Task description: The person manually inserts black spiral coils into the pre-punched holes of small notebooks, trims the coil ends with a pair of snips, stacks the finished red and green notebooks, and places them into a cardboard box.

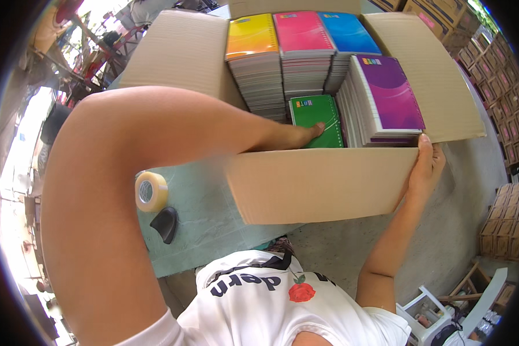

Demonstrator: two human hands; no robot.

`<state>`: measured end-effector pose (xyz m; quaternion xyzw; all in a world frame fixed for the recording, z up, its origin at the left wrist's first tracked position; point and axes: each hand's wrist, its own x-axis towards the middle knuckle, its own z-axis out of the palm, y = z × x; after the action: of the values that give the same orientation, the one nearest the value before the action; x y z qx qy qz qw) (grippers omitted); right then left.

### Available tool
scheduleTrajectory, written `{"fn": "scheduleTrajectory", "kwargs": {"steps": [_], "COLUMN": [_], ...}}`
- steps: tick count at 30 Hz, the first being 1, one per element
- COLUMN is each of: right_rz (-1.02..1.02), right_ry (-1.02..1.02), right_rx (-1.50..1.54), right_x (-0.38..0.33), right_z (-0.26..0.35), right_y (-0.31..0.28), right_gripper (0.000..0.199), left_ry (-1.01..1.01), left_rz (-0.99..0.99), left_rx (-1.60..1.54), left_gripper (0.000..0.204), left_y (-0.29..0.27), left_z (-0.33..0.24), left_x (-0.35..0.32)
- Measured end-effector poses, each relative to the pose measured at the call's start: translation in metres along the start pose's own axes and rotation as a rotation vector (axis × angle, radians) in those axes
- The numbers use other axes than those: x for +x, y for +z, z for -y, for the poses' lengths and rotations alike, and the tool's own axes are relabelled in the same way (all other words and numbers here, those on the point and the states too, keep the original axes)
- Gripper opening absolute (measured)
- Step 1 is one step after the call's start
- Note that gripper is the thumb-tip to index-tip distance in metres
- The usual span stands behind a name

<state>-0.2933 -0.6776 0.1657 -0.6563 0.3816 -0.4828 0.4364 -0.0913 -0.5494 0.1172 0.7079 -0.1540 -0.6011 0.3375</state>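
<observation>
The person wears a white T-shirt [282, 305] with short sleeves. The left sleeve [155, 333] ends high on the arm, near the shoulder, and the right sleeve [386, 323] ends above the elbow. Both forearms are bare, and the left hand [297, 136] and the right hand [425, 167] have no gloves. No watch, ring or bracelet is visible. On the chest there is dark printed lettering [245, 284], and just to the right of it a small red rose [301, 291] with a thin green stem. A dark trim [271, 262] runs along the neckline.
</observation>
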Motion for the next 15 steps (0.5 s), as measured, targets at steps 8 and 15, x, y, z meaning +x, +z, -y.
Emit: {"fn": "scheduleTrajectory", "kwargs": {"steps": [8,15], "right_rz": [0.062,0.015], "right_ry": [-0.064,-0.002], "right_rx": [0.095,0.029], "right_x": [0.003,0.004], "right_z": [-0.010,-0.012], "right_y": [-0.003,-0.001], "right_gripper": [0.031,0.033], "left_ry": [-0.066,-0.027], "left_rz": [0.005,-0.109], "left_rx": [-0.387,-0.456], "left_gripper": [0.044,0.048], "left_y": [0.009,0.027], "left_z": [-0.011,-0.047], "left_x": [0.020,-0.019]}}
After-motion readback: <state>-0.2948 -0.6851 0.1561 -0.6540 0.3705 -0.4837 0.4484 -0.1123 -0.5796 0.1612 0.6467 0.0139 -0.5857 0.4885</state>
